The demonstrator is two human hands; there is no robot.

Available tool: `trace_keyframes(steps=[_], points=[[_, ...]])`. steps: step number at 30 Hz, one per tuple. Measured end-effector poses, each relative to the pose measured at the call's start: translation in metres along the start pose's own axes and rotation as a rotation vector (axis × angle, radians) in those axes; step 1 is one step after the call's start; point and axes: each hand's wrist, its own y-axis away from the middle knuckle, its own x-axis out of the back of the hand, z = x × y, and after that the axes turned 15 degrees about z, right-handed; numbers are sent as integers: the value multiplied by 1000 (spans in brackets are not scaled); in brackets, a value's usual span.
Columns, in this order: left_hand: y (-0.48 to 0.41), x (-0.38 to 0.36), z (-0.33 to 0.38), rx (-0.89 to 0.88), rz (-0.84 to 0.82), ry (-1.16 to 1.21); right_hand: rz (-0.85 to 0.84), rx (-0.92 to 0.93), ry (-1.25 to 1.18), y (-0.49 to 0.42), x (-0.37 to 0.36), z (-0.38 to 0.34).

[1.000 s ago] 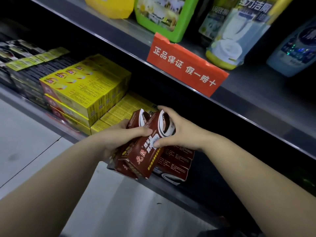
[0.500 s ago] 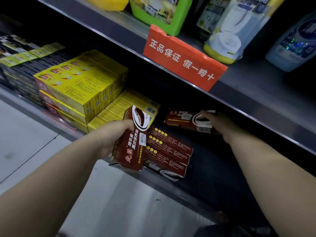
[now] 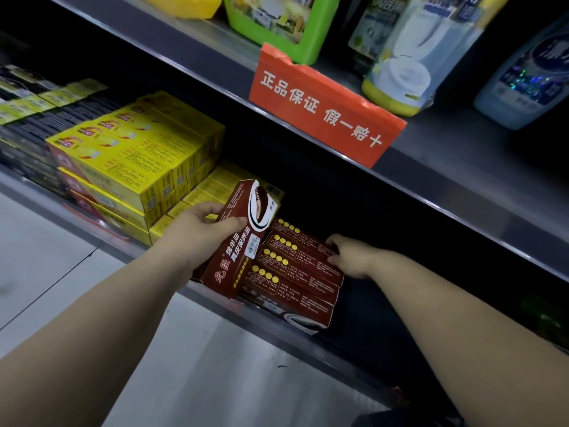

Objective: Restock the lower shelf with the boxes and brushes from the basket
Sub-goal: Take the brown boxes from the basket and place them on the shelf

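Gripping one brown box (image 3: pixel 243 238) in the left hand (image 3: pixel 197 229), fingers and thumb wrapped round its middle. Tilted on end, hard against the left side of the stack (image 3: pixel 295 272) of matching boxes, not yet laid down.

Steadying that stack with the right hand (image 3: pixel 351 257): finger and thumb curled onto the right end of its top box, apparently nudging it square.

Lying flat beneath and around the stack, the lower shelf (image 3: pixel 348 352); dark and seemingly unfilled to the right of and behind the stack. Left of the stack, yellow boxes (image 3: pixel 132 158) piled high. Above the stack, a red sign (image 3: pixel 326 109) clipped to the upper shelf (image 3: pixel 462 167), with bottles (image 3: pixel 397 57) on top of it.

Judging progress: several brown boxes placed, one more in hand, so partway through the boxes. No brushes anywhere near the stack, and no basket in view, so impossible to tell how much stock remains. Likely left: setting this box on or beside the stack, then the brushes.
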Motion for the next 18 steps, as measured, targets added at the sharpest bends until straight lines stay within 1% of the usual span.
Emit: trace_keyframes(steps=[1,2,3,5,7,8,9,10,11,12,13,15,16,17,18], points=[[2,-1,0,-22,25,-20,1,30,43,2,4,-4],[3,-3,1,-58,50,-52,22,75,30,4,9,-10],[5,-5,1,-112,71,-104,51,132,-47,9,15,-18],[8,-8,4,-249,89,-237,145,323,-217,23,29,-38],[12,-12,7,-351,62,-311,262,569,-208,36,38,-57],[14,-15,8,-390,34,-326,303,668,-191,39,40,-63],[16,-17,9,-436,5,-346,309,721,-213,41,42,-66],[18,-20,9,-496,-11,-376,273,720,-277,41,45,-65],[19,-23,9,-565,1,-410,212,675,-359,41,50,-61],[19,-25,8,-634,47,-438,165,603,-432,40,54,-52],[19,-26,8,-688,107,-454,161,512,-477,37,58,-42],[19,-28,5,-752,184,-479,258,302,-551,29,63,-16],[20,-30,1,-782,173,-520,315,201,-605,23,64,-4],[21,-33,-5,-814,115,-594,371,113,-638,17,64,3],[24,-38,-12,-848,18,-689,430,45,-613,10,61,8]])
